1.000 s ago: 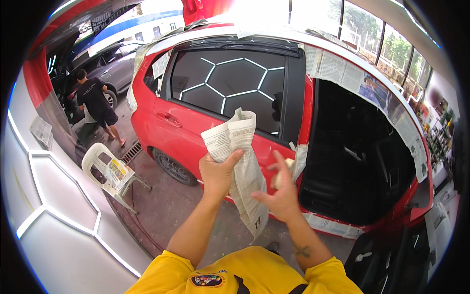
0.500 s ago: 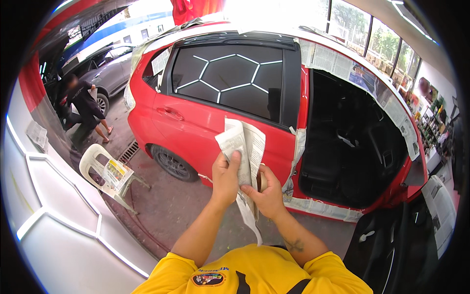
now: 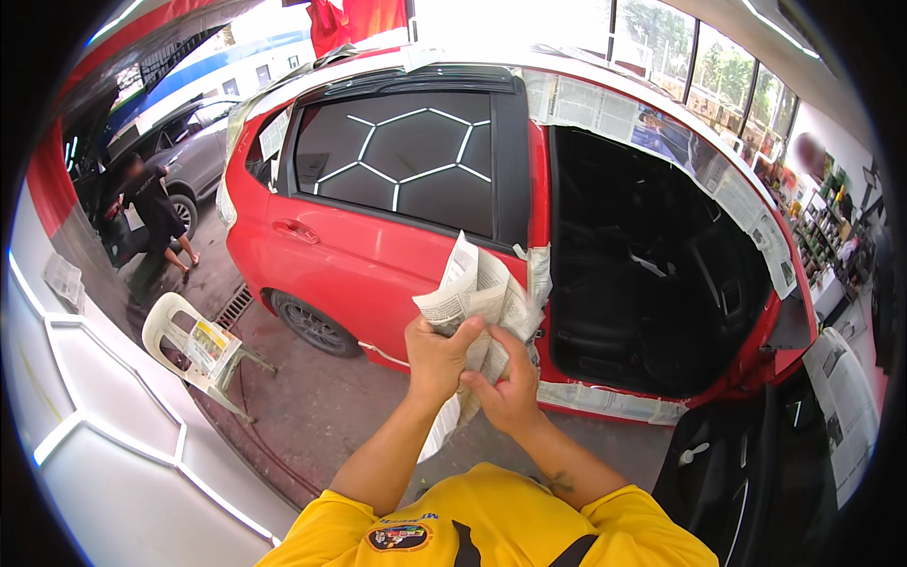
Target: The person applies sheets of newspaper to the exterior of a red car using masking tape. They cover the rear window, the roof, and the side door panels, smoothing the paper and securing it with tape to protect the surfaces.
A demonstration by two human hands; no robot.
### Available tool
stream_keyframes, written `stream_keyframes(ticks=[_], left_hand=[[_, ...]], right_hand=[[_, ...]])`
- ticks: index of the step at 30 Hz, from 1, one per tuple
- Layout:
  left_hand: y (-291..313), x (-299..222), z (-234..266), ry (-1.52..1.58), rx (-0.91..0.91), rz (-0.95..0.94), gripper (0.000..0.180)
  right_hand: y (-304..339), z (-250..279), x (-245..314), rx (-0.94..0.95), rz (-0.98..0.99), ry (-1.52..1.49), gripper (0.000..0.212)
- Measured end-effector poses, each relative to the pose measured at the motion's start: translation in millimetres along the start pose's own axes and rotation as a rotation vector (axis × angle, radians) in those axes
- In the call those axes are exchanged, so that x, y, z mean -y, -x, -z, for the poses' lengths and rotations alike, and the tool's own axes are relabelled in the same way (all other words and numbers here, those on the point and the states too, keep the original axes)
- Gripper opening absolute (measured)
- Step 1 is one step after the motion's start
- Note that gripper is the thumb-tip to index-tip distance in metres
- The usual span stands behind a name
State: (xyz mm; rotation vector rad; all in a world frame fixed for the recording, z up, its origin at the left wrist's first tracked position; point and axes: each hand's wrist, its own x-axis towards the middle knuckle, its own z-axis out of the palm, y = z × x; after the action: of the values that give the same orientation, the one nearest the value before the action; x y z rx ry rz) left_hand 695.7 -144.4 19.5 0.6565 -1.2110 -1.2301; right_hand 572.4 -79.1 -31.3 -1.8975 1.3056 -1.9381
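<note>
A crumpled, folded sheet of newspaper (image 3: 482, 283) is held up in front of my chest, its creased folds fanning toward the red car (image 3: 378, 246). My left hand (image 3: 437, 359) pinches its near left part, thumb on top. Closed round the lower right part of the bunch is my right hand (image 3: 507, 386), its fingers touching my left thumb. A strip of the paper hangs below, between my wrists. Whatever else lies inside my right palm is hidden. Newspaper masking (image 3: 590, 102) is taped round the car's open front doorway, which shows a dark cabin.
To the left stands a white plastic chair (image 3: 175, 326) with newspaper on it. Beyond it, a person in dark clothes (image 3: 151, 203) is beside a grey car (image 3: 203, 142). A black panel (image 3: 727, 472) with a white-handled item lies at lower right. Cluttered shelves (image 3: 827, 222) line the far right.
The newspaper has been bunched and its folds spread wider to the right. A tan roll seen by my right hand is now out of sight. My view has shifted to the right.
</note>
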Motion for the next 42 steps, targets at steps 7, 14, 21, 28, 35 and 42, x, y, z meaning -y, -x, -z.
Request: stream_keyframes(ticks=[7,14,21,28,35,42], left_hand=[[0,24,-18,0.141,-0.133,0.084,0.024],[-8,-14,-9,0.075,-0.167,-0.041,0.018],[-5,-25,8,-0.099,-0.165,-0.092,0.023],[5,-34,8,-0.016,-0.117,0.005,0.022],[19,-33,12,0.001,-0.071,-0.021,0.021],[6,-55,55,-0.177,-0.258,-0.111,0.022]], right_hand=[[-13,29,-19,-0.139,-0.476,-0.403,0.061],[-21,59,-33,-0.246,-0.412,-0.156,0.045],[-15,62,-48,-0.371,-0.521,-0.487,0.02],[-2,63,-74,-0.272,-0.497,-0.782,0.029],[-15,27,-29,-0.182,-0.57,-0.461,0.025],[-13,31,-28,-0.191,-0.582,-0.408,0.024]])
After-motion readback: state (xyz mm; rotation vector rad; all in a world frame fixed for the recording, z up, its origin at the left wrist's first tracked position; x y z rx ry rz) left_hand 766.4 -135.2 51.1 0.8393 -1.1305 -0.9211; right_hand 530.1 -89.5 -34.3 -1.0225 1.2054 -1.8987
